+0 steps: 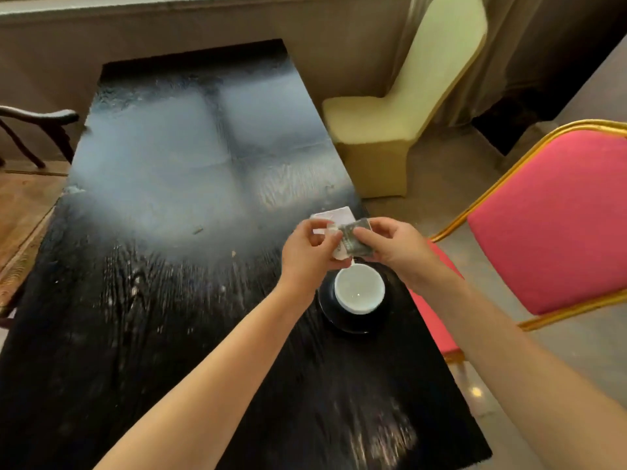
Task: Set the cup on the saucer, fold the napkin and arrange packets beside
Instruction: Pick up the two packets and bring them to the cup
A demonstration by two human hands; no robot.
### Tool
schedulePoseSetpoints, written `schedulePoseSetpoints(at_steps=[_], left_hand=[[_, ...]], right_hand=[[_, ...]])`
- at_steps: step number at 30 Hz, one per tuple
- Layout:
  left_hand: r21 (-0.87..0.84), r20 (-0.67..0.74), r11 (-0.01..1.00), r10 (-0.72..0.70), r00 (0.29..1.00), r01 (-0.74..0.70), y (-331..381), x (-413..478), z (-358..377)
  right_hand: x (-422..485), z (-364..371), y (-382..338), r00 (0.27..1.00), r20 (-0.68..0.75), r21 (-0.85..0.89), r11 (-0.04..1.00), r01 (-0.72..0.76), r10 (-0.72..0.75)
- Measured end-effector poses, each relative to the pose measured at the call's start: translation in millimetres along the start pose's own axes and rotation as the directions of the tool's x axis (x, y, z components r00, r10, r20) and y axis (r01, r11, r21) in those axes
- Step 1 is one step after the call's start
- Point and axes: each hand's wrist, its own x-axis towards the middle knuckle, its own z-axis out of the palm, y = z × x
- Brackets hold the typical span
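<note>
A white cup (359,290) stands upright on a dark saucer (330,312) near the right edge of the black table (169,266). Just beyond it, above the table, my left hand (307,251) pinches a white packet (339,251). My right hand (395,247) grips a grey-green packet (354,237) that touches the white one. A white folded napkin (334,215) lies flat on the table behind both hands, partly hidden by them.
A red padded chair with a gold frame (556,222) stands close to the table's right edge. A cream-covered chair (403,113) sits farther back on the right. A dark wooden chair arm (40,118) shows at the left.
</note>
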Motion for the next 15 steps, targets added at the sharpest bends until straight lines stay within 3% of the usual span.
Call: schedulePoseSetpoints(at_steps=[9, 12, 15], left_hand=[[0.147, -0.025, 0.915, -0.375, 0.927, 0.375, -126.6, -84.2, 16.5], [0.136, -0.018, 0.873, -0.470, 0.882, 0.468, -151.1, -88.2, 25.1], [0.236, -0.024, 0.843, -0.493, 0.870, 0.484, -168.8, -89.0, 39.1]], right_hand=[[-90.9, -11.1, 141.7, 0.932, -0.190, 0.008, 0.950, -0.314, 0.309], [-96.5, -18.0, 168.0, 0.908, -0.271, -0.115, 0.926, -0.359, 0.318], [-95.6, -27.4, 182.4, 0.911, -0.320, -0.311, 0.879, -0.360, 0.260]])
